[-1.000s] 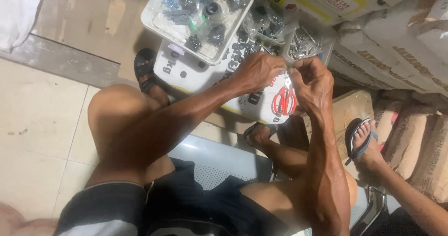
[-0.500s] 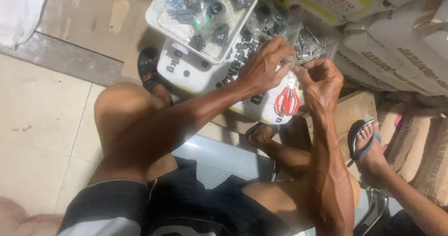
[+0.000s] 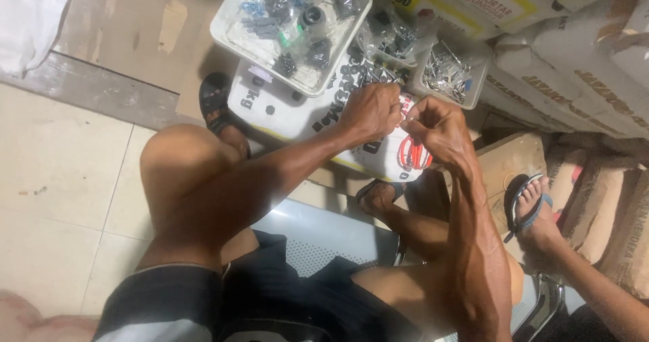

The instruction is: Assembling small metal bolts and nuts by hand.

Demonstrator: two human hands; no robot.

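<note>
While the left hand (image 3: 370,110) and the right hand (image 3: 436,127) meet fingertip to fingertip, both pinched narrow on a small clear plastic packet (image 3: 407,110) between them, they hover over a white printed sack (image 3: 297,108). Beyond the hands stand a clear plastic tray of dark small fittings (image 3: 233,27) and a smaller clear tub of silvery screws (image 3: 446,71). Another person's sandalled foot (image 3: 531,210) rests to the right.
</note>
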